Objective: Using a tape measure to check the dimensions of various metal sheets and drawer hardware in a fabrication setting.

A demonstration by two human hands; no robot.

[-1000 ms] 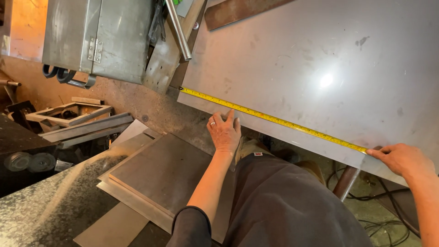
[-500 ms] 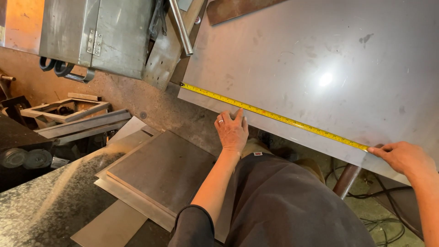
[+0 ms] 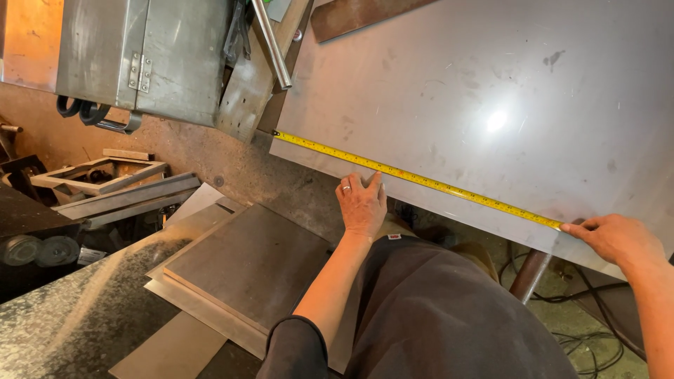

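A yellow tape measure (image 3: 421,180) lies stretched along the near edge of a large grey metal sheet (image 3: 491,91), its hooked end at the sheet's left corner. My left hand (image 3: 361,205) rests flat on the sheet's near edge, fingertips just below the tape, a ring on one finger. My right hand (image 3: 618,238) pinches the tape's right end at the sheet's right edge; what it hides in the palm I cannot tell.
A stack of flat metal plates (image 3: 246,267) lies low on the left beside my dark apron. A grey metal cabinet (image 3: 140,56) and a steel rod (image 3: 270,42) stand at the back left. Scrap frames (image 3: 105,175) and cables (image 3: 562,309) lie on the floor.
My left hand has slid a little to the right along the sheet's edge. The tape and my right hand have stayed in place.
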